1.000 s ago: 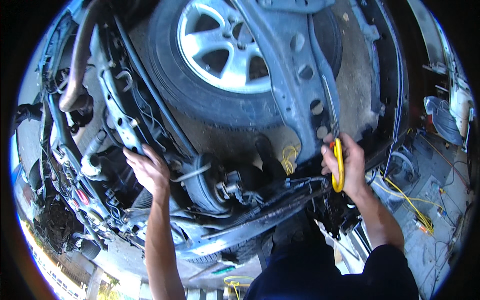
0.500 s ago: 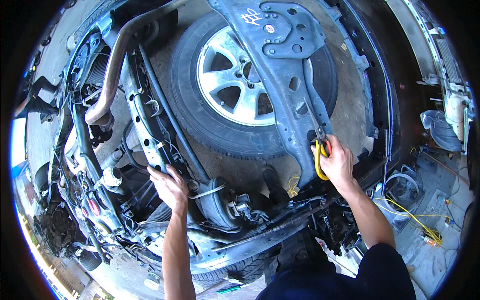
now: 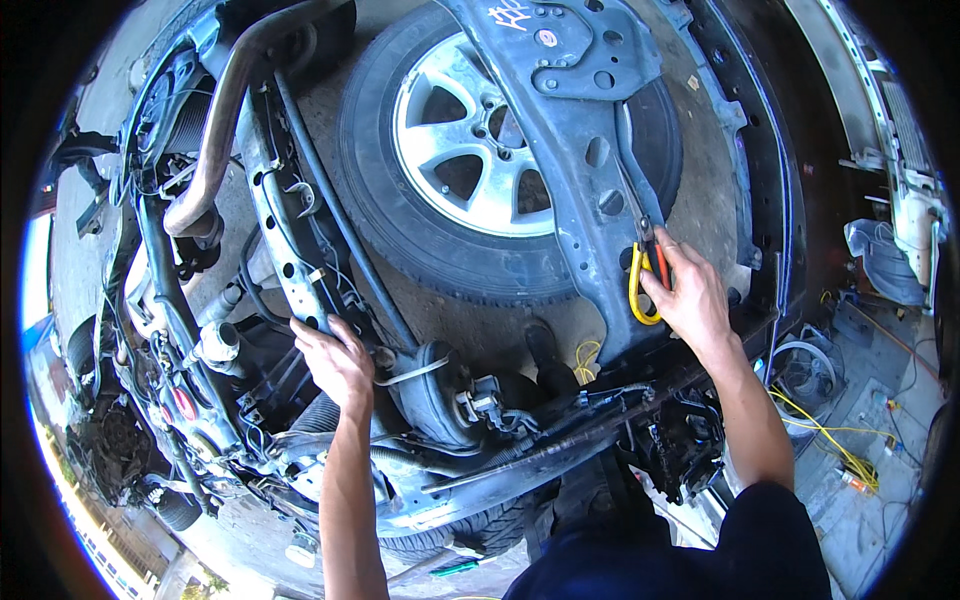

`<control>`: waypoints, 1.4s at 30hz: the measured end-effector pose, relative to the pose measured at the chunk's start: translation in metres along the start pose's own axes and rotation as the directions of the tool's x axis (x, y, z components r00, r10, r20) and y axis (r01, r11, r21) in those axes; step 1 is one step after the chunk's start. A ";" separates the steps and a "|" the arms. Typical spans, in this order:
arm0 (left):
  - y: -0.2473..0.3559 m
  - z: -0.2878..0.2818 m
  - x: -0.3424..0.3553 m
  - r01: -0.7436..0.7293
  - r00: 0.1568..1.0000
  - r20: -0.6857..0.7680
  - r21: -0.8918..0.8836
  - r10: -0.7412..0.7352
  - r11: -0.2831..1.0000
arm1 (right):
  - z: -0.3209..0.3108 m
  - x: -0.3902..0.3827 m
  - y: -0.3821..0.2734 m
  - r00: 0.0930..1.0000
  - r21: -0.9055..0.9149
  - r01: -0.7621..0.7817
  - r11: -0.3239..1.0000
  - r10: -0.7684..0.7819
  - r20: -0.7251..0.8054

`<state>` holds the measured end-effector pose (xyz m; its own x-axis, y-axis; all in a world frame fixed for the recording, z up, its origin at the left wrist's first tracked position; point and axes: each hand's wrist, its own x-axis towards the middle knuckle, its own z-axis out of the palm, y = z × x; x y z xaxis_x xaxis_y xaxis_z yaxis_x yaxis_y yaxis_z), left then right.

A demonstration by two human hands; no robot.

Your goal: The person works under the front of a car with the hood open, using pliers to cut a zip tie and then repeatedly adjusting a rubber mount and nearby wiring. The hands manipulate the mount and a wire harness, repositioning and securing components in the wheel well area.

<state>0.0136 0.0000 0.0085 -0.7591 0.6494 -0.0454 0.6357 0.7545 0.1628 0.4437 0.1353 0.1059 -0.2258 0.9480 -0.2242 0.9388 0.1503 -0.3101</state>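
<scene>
Pliers (image 3: 644,236) with yellow and red handles sit clamped in my right hand (image 3: 692,292), over the holed crossmember (image 3: 592,200); well apart, my left hand (image 3: 338,362) rests on a frame rail (image 3: 283,245); on my feed I cannot tell whether it grips.

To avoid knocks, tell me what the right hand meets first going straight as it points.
The right hand, tool leading, would probably meet the holed grey beam first, though depth is unclear.

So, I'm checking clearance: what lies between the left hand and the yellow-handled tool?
Going from the left hand to the tool, the head view shows a dark rod, concrete floor, the tyre at its lower edge and a holed metal beam.
</scene>
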 end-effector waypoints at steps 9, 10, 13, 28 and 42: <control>-0.002 0.000 -0.001 0.011 1.000 0.012 -0.006 -0.011 1.000 | -0.005 -0.009 0.002 0.993 0.109 -0.049 0.993 0.061 -0.104; -0.002 0.001 -0.001 0.006 1.000 0.005 -0.013 -0.006 1.000 | -0.002 -0.009 0.003 0.992 0.155 -0.082 0.985 0.096 -0.083; -0.003 0.003 0.000 -0.022 1.000 -0.016 -0.017 0.021 1.000 | 0.008 -0.009 0.008 0.984 0.092 -0.124 0.988 0.134 -0.115; -0.010 0.009 0.004 -0.097 0.995 -0.034 0.005 0.097 0.995 | 0.174 -0.031 -0.129 0.771 0.671 -0.054 0.739 -0.397 0.499; -0.002 -0.001 0.003 -0.025 0.998 0.058 -0.043 0.028 0.999 | 0.240 -0.033 -0.129 0.873 0.699 0.134 0.702 -0.417 0.251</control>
<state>0.0099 0.0000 0.0089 -0.7320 0.6743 -0.0977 0.6480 0.7332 0.2060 0.2680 0.0169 -0.0687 -0.6543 0.6948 -0.2987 0.4469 0.0366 -0.8938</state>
